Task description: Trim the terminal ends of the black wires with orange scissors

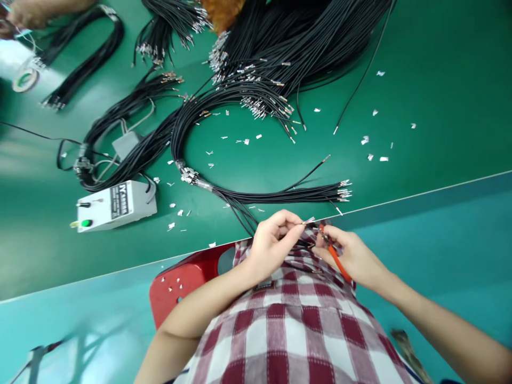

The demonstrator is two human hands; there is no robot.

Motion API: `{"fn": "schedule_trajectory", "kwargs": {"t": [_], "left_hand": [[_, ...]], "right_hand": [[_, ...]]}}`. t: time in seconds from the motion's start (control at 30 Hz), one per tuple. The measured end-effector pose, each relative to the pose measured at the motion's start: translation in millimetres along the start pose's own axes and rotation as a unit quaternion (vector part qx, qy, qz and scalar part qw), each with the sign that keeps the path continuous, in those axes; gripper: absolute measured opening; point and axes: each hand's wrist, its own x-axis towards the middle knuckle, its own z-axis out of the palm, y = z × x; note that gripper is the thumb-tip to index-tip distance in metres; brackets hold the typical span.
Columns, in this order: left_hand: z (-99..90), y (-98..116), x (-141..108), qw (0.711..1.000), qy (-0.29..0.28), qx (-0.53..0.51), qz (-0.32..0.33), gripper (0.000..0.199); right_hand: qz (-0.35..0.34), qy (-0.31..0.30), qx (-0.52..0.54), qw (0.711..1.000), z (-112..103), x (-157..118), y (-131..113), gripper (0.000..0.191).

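Observation:
Just past the table's near edge, my left hand (279,238) pinches a black cable close to its stripped end (309,220), where thin light-coloured wires fan out. My right hand (352,257) is closed around small cutting pliers with orange handles (338,262); their jaws point toward the wire end, a little apart from it. Several more black cables hang over my lap below the hands. On the table in front lies a taped bundle of black cables (276,197), its stripped ends toward the right. One cable (307,174) sticks out of that bundle at an angle.
Large heaps of black cables (304,48) cover the back of the green table (448,69). A white control box (117,207) with a green button stands at left, near a tape roll (25,79). White scraps lie scattered. Another person's hand (36,13) shows at top left. A red chair (180,282) stands below.

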Motion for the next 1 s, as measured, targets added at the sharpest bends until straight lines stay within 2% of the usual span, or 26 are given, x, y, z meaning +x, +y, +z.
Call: {"fn": "schedule_trajectory", "kwargs": {"t": [0.03, 0.1, 0.2, 0.3, 0.43, 0.57, 0.63, 0.73, 0.87, 1.0], "left_hand": [[0.2, 3, 2, 0.998, -0.009, -0.05, -0.043, 0.025], [0.5, 8, 5, 0.989, -0.019, -0.116, -0.094, 0.031], [2.1, 8, 6, 0.983, -0.021, -0.144, -0.109, 0.035], [4.2, 5, 6, 0.985, -0.015, -0.136, -0.106, 0.037], [5.1, 2, 5, 0.986, -0.012, -0.127, -0.108, 0.038], [5.2, 1, 4, 0.984, -0.012, -0.136, -0.114, 0.037], [5.5, -1, 3, 0.983, -0.015, -0.147, -0.107, 0.032], [5.1, -5, 0, 0.989, -0.029, -0.13, -0.056, 0.032], [2.1, -8, -4, 0.999, -0.038, 0.008, 0.029, 0.035], [0.8, -9, -7, 0.995, -0.018, 0.093, 0.035, 0.036]], "right_hand": [[-0.011, 0.023, -0.048, 0.999, -5, 0, -1, 0.016], [-0.047, 0.052, -0.061, 0.996, -10, 2, -6, 0.015], [-0.099, 0.122, 0.002, 0.988, -7, 7, -17, 0.022], [-0.124, 0.18, 0.04, 0.975, 3, 15, -29, 0.026], [-0.124, 0.194, 0.097, 0.968, 13, 22, -39, 0.028], [-0.116, 0.195, 0.131, 0.965, 18, 25, -36, 0.03], [-0.108, 0.191, 0.143, 0.965, 20, 27, -32, 0.031], [-0.09, 0.185, 0.141, 0.968, 23, 31, -26, 0.035], [-0.095, 0.193, 0.131, 0.968, 28, 34, -25, 0.036], [-0.143, 0.218, 0.085, 0.962, 34, 30, -28, 0.03]]}}
